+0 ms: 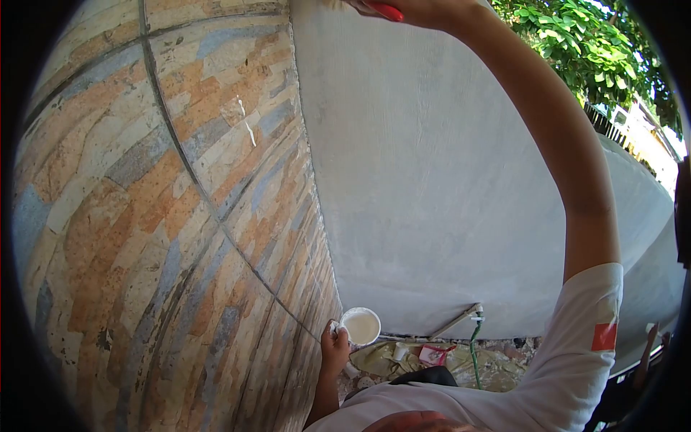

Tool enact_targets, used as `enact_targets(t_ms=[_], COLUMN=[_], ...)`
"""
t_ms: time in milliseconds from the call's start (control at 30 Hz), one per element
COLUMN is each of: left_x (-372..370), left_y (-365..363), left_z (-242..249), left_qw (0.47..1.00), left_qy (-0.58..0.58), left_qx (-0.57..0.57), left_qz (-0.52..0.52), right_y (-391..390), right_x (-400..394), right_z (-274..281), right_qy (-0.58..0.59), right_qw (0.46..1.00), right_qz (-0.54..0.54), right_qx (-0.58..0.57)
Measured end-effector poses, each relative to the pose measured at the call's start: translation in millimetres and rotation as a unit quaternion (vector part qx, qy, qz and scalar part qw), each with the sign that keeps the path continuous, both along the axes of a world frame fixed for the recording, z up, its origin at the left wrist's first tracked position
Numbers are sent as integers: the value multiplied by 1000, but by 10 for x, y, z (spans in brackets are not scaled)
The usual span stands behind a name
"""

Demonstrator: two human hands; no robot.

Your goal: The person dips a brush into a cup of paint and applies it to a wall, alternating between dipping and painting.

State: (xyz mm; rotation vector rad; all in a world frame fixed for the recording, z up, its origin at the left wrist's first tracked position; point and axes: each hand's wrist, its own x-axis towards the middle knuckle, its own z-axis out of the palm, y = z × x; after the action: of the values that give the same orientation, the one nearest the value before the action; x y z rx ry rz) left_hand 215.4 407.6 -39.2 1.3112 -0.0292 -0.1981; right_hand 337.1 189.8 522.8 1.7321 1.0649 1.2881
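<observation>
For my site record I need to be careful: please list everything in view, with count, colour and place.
Stone-patterned tile wall: one, orange, beige, grey; left
Smooth plaster wall: one, grey; centre
Thin streak: one, white; tile wall
Round container: one, white, with white liquid; left hand
Red-handled tool: one; right hand, top edge
Pipe: one, pale; base of plaster wall
Thin hose: one, green; beside pipe
Crumpled sheet: one, khaki; ground
Small cup-like item: one, white; sheet
Flat item: one, pink-red; sheet
Foliage: green; upper right
Right edge: dark shapes, unclear
Left hand: one; bottom centre
Right hand: one; top
Shirt: one, white, red patch; bottom right
</observation>
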Motion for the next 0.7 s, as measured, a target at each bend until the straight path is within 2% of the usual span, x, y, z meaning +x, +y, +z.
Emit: enact_targets(t_ms=[67, 100, 167, 267, 300, 367, 433, 500, 533, 633, 667, 700], left_x=[17, 16, 3, -7, -17, -27, -62, -30, -29, -64, -76, -82], left_y=[-25, -27, -31, -33, -19, -11, 7, 34, 38, 5, -10, -35], left_z=[-9, -9, 4, 70, 93, 130, 119, 101, 83, 185, 203, 208], left_qw=[1000, 1000, 1000, 1000, 1000, 1000, 1000, 1000, 1000, 999, 999, 998], left_qy=[0, -1, -3, -8, -11, 2, 16, 0, 10, 31, 30, 33], left_qx=[0, -1, 8, 6, 3, -5, -12, 3, 6, 22, 25, 38], left_qz=[1, 0, -1, -8, -15, -9, -9, -21, -16, -14, -28, -25], right_y=[25, 46, 51, 142, 165, 219, 185, 88, 26, -205, -261, -309], right_x=[130, 231, 499, 427, 394, 225, 127, 33, -33, -331, -504, -695], right_z=[10, -146, -748, -1799, -2095, -2564, -2949, -3307, -3487, -3859, -3949, -4042], right_qy=[-77, -74, -156, -97, -64, 55, 149, 249, 291, 327, 323, 338], right_qw=[997, 997, 987, 979, 983, 987, 985, 968, 955, 921, 921, 862], right_qz=[-9, -11, -41, -144, -120, -114, -58, 2, -16, -10, -22, -16], right_qx=[15, 19, 26, -102, -120, -95, -69, 24, 47, 210, 217, 377])
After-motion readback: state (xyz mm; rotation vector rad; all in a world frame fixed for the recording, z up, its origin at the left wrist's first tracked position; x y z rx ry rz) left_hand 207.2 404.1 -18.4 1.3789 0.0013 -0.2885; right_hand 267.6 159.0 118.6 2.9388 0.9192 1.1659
